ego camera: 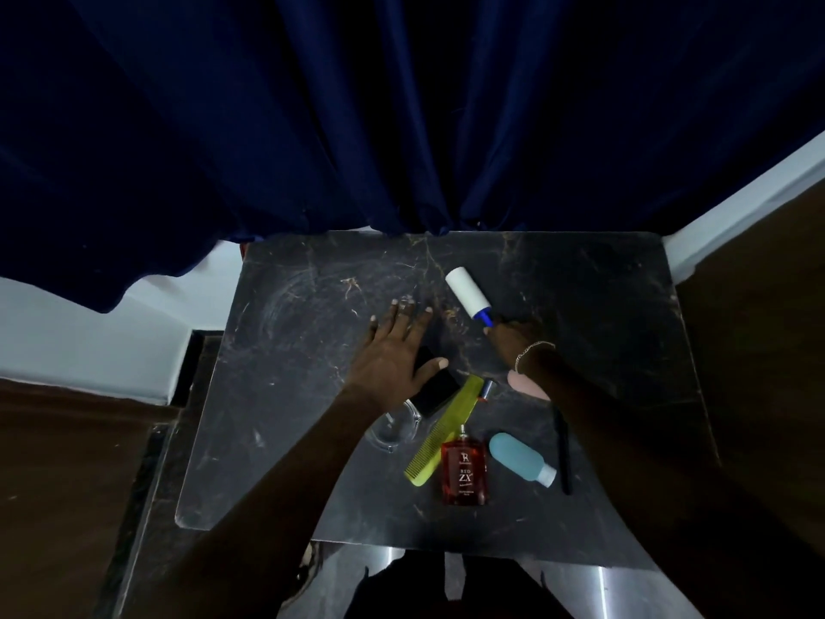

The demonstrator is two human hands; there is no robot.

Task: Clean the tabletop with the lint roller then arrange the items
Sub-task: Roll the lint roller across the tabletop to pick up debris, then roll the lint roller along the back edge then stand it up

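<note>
My right hand is closed around the blue handle of the lint roller, with its white sticky drum angled away from me onto the far middle of the dark marbled tabletop, where pale hairs and scratchy streaks show; I judge the cleaning is under way there because that far stretch is bare of things. My left hand lies flat with fingers spread, palm down just left of the roller, probably to steady me while I roll; its heel partly covers a black phone. The rest sits bunched on the near side, out of the roller's path: a clear glass dish, a yellow-green comb lying diagonally, a red perfume bottle whose label reads "RED ZX", a teal squeeze bottle with a clear cap, a slim black stick I cannot identify, and something pink half hidden under my right wrist. Arranging is not yet begun, I think.
</note>
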